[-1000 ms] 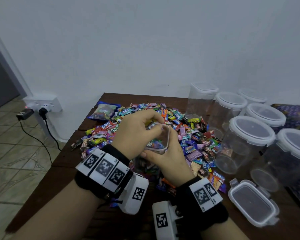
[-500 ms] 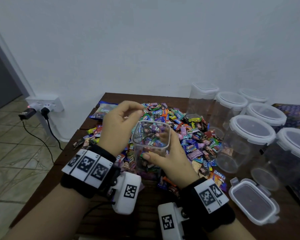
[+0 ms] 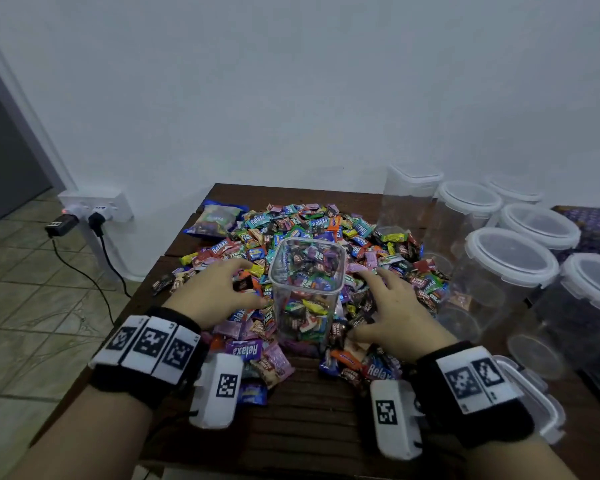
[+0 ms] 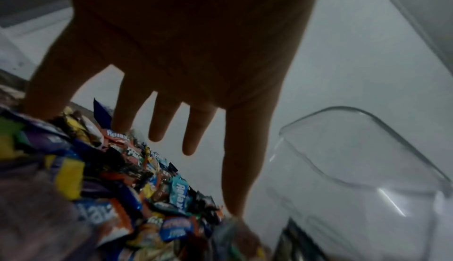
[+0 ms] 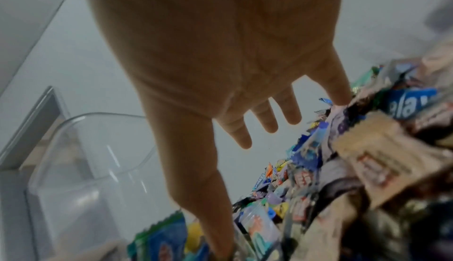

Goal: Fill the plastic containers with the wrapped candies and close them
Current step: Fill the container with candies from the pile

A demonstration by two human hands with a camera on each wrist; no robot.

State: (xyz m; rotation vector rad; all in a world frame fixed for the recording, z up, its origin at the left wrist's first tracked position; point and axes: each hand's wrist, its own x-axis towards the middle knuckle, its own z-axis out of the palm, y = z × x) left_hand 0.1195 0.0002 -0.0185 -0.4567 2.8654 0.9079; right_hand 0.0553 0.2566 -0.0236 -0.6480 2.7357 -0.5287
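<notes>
Head view: clear square plastic container (image 3: 307, 285), about half full, upright amid pile of colourful wrapped candies (image 3: 326, 233) on dark wooden counter (image 3: 302, 427). Left hand (image 3: 215, 292), right hand (image 3: 395, 313) flank it, fingers spread, holding nothing. Best: scoop handfuls from both sides, drop inside rim, avoid tipping container.

Your right hand (image 5: 220, 56) hangs spread, fingers straight, above the heap of wrapped candies (image 5: 343, 168), the little finger (image 5: 335, 83) touching a wrapper. To its left stands a clear container (image 5: 81, 158), lidless, just beside your thumb (image 5: 196, 178).
</notes>
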